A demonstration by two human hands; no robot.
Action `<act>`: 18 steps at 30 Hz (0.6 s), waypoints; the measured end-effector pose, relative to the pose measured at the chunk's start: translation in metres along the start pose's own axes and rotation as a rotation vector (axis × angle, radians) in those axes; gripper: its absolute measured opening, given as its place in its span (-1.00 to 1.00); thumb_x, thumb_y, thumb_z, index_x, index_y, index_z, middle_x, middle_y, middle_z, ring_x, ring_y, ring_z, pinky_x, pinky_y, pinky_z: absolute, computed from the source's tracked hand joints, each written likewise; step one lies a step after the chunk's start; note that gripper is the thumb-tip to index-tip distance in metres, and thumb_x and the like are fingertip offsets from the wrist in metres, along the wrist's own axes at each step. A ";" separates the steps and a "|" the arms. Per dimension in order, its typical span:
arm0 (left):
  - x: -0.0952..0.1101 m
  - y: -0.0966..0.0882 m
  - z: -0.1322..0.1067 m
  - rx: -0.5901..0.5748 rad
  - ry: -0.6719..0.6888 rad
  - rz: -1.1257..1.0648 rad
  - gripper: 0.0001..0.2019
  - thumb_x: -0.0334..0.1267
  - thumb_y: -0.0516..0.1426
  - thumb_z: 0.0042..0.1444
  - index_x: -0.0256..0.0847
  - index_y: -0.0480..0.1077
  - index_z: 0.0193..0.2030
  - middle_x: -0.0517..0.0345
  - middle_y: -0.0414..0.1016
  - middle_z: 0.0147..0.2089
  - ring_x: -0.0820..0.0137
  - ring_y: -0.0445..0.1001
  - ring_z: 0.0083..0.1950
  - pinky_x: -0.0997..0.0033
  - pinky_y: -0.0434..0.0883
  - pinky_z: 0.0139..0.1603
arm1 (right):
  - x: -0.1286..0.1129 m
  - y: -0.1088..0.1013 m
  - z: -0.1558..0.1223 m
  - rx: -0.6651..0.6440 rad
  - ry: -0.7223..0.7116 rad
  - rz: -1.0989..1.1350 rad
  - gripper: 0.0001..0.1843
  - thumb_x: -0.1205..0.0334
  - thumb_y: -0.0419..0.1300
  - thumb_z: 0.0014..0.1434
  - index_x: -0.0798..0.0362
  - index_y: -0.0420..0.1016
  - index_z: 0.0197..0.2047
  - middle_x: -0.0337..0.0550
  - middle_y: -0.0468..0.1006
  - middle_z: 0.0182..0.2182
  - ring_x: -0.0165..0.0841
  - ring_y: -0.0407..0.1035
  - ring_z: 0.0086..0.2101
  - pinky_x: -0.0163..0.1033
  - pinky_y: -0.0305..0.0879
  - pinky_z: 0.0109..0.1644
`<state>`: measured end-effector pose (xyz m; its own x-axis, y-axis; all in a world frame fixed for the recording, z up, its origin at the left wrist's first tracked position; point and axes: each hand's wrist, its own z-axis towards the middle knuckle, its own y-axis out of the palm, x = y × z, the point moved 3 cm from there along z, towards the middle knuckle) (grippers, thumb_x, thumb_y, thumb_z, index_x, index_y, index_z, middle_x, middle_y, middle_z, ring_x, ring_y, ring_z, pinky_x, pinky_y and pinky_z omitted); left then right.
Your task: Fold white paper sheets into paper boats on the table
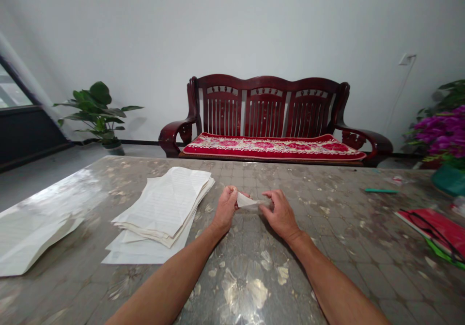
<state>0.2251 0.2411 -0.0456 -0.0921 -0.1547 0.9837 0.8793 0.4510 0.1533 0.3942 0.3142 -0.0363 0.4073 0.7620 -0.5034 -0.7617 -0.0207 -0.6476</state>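
Above the middle of the table, my left hand (225, 209) pinches one end of a small folded white paper (247, 201). The paper's other end is blurred and reaches between the thumb and curled fingers of my right hand (279, 213). Both hands are just right of a stack of lined paper sheets (170, 199), which lies slightly askew on the patterned tabletop (250, 257). What the folded paper looks like inside the left fingers is hidden.
More bent paper sheets (32, 242) lie at the left. On the right are a teal pen (380, 191), a red booklet (443, 228) with black glasses (432, 230) on it, and a teal flowerpot (448, 182). A wooden bench (267, 107) stands behind the table.
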 end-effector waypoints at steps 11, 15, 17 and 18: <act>0.017 -0.010 -0.007 0.151 0.525 0.658 -0.72 -0.07 0.20 0.15 -0.15 0.39 -0.08 0.01 0.55 -0.05 0.21 0.47 0.07 0.09 0.28 0.23 | -0.002 -0.001 -0.004 -0.132 -0.253 -0.303 -0.83 0.30 0.12 0.28 0.00 0.54 -0.27 -0.14 0.49 -0.36 -0.25 0.29 -0.27 -0.18 0.09 -0.18; 0.023 0.002 -0.017 -0.079 0.806 0.994 -0.71 -0.10 0.30 0.10 -0.03 0.50 -0.03 0.08 0.57 -0.02 0.19 0.41 0.16 -0.03 0.00 0.40 | -0.009 -0.004 -0.004 -0.112 -0.324 -0.405 -0.80 0.28 0.12 0.30 -0.01 0.53 -0.33 -0.16 0.48 -0.40 -0.27 0.24 -0.30 -0.18 0.02 -0.20; 0.019 0.006 -0.017 -0.142 0.833 1.074 -0.84 -0.13 0.25 0.17 -0.03 0.54 -0.13 0.13 0.59 -0.14 0.25 0.46 0.01 0.05 0.13 0.30 | -0.012 -0.003 -0.004 -0.102 -0.356 -0.444 -0.79 0.29 0.14 0.30 0.00 0.53 -0.36 -0.17 0.47 -0.42 -0.28 0.23 -0.30 -0.19 0.00 -0.19; 0.017 0.007 -0.017 -0.160 0.826 1.101 -0.89 -0.15 0.22 0.21 -0.05 0.55 -0.18 0.15 0.59 -0.20 0.30 0.47 -0.07 0.12 0.21 0.22 | -0.013 -0.003 -0.004 -0.095 -0.367 -0.462 -0.79 0.29 0.15 0.30 0.00 0.53 -0.38 -0.18 0.47 -0.42 -0.29 0.22 -0.31 -0.19 0.00 -0.19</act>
<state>0.2372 0.2270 -0.0298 0.9283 -0.2840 0.2399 0.3659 0.5836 -0.7249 0.3928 0.3021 -0.0300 0.4725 0.8792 0.0621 -0.4912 0.3212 -0.8097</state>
